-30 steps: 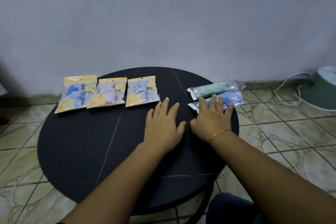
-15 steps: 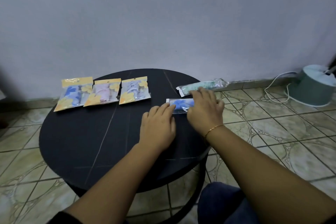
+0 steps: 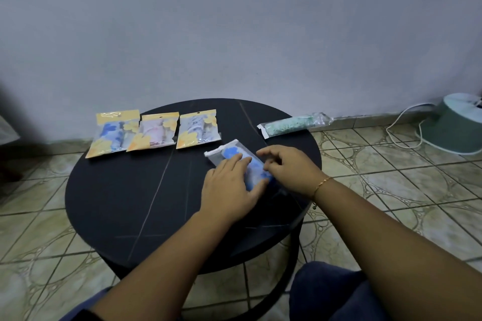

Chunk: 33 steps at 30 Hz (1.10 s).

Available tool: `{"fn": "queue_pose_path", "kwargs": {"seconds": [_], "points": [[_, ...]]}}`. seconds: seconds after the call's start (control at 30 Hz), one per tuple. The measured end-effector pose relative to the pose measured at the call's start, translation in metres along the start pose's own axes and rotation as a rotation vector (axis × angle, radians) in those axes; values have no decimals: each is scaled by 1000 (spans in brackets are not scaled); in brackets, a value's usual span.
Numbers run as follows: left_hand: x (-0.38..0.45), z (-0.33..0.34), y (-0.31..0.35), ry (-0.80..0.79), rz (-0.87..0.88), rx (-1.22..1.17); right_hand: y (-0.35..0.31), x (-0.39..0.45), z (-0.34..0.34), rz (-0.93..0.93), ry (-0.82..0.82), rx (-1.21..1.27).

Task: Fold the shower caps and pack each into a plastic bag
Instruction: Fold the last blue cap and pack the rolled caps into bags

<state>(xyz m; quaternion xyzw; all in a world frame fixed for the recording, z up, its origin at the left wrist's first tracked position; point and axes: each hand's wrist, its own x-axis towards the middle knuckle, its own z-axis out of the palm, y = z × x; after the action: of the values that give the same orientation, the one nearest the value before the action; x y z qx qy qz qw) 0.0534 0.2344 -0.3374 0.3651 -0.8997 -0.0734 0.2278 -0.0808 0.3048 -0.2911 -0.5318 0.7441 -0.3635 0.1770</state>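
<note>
A clear plastic bag holding a folded blue shower cap [image 3: 229, 152] lies slanted on the round black table [image 3: 130, 203], right of centre. My left hand [image 3: 229, 187] lies flat on the bag's near half, fingers straight. My right hand [image 3: 287, 167], wearing a thin gold bracelet, has curled fingers that pinch the bag's right edge; this part is blurred. A second clear bag with a green shower cap [image 3: 292, 125] rests at the table's back right edge, apart from both hands.
Three packed caps with yellow headers [image 3: 112, 134], [image 3: 155, 133], [image 3: 198, 128] lie in a row at the table's back left. On the tiled floor to the right stands a green round appliance [image 3: 453, 128] with a white cable [image 3: 401, 125]. My knee [image 3: 326, 289] is below the table edge.
Both hands have drawn the blue bag from the table's right edge toward the centre and turned it slantwise. My left hand now covers its near half. The green bag stayed put.
</note>
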Motion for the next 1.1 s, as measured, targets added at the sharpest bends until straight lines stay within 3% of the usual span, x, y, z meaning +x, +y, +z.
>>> {"fn": "queue_pose_path", "kwargs": {"seconds": [0.1, 0.3, 0.6, 0.83, 0.97, 1.1], "points": [[-1, -3, -6, -97, 20, 72, 2, 2, -1, 9, -39, 101], [0, -5, -20, -212, 58, -19, 11, 1, 6, -27, -279, -134], [-4, -3, -26, -236, 15, -254, 4, 2, 25, -226, -66, -398], [-3, -3, -30, -291, 41, -162, 11, -3, 42, -301, 138, -456], [-7, -3, -38, -240, 93, -34, 11, -3, 36, -274, 38, -369], [-13, -6, -44, -122, 167, -104, 10, -11, 23, -242, -59, -223]]}}
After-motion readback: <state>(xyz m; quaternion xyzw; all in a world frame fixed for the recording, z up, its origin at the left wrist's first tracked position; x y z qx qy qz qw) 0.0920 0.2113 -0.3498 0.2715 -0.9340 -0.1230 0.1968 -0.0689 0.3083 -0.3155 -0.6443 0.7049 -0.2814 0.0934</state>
